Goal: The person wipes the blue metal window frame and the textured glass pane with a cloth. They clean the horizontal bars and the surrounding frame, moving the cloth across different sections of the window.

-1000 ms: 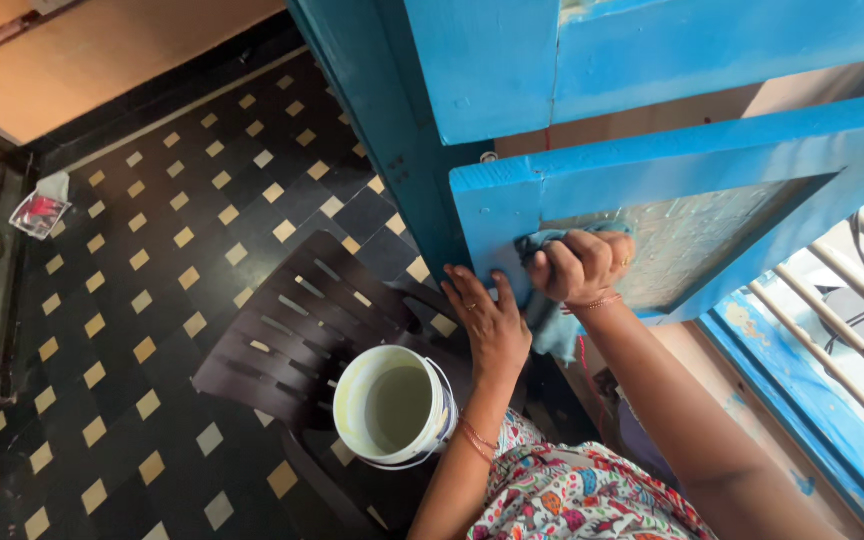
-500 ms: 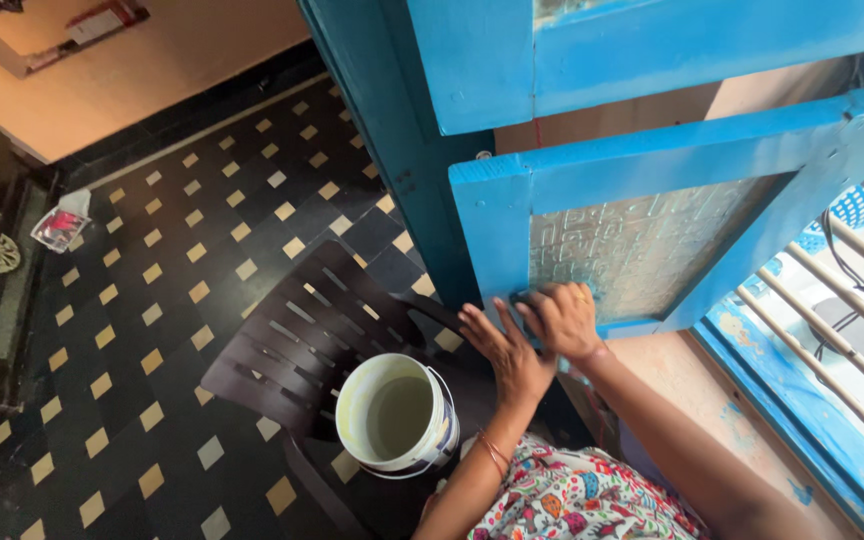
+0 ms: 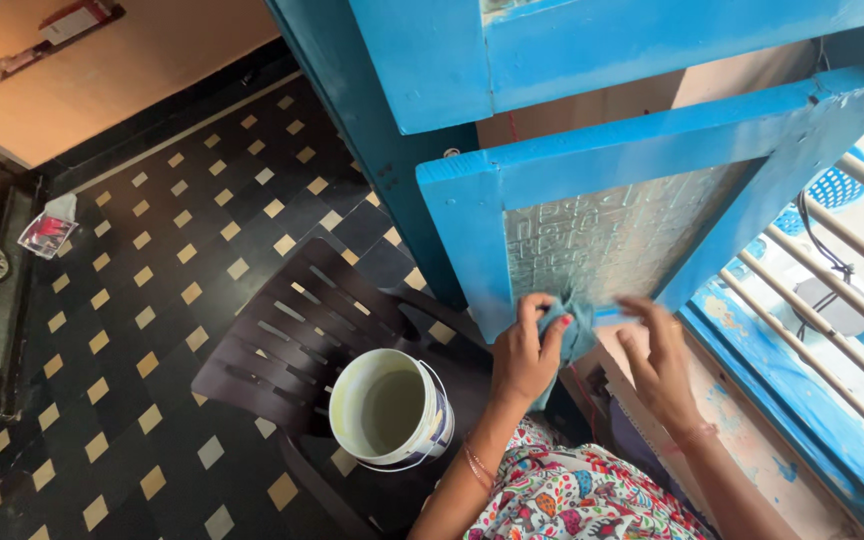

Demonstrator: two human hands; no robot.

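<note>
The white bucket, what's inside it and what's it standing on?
The white bucket holds pale, cloudy liquid; nothing else shows in it, and the bottom is hidden. It stands on the seat of a dark slatted plastic chair, whose legs are out of view.

Bright window daylight, blurred hands
</note>
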